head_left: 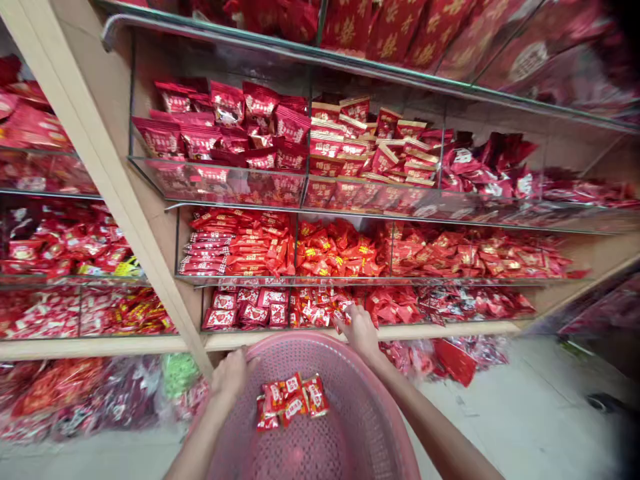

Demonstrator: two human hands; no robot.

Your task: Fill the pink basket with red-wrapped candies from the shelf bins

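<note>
Nearest, at six o'clock, stood a pink perforated plastic basket (363, 407). Inside lay one small cluster of red wrapped sweets (291, 399), so the basket looked barely stocked, with much room left. At ten o'clock on the rim, the left hand (229, 375) had its fingers curled over the edge, clamped on it. Beyond the rim, at one o'clock, the right hand (361, 328) was at the red-and-white packets (317, 308) on the bottom shelf (450, 329); whether its fingers had closed on one could not be told.

Left of these, toward seven o'clock, sat square heart-printed packets (250, 308). Farther up, toward twelve, the next glass-fronted shelf (345, 281) held red packets with yellow lettering (340, 250), and the one above it held crimson pillow packs (227, 123). All these rows stood well filled.
</note>
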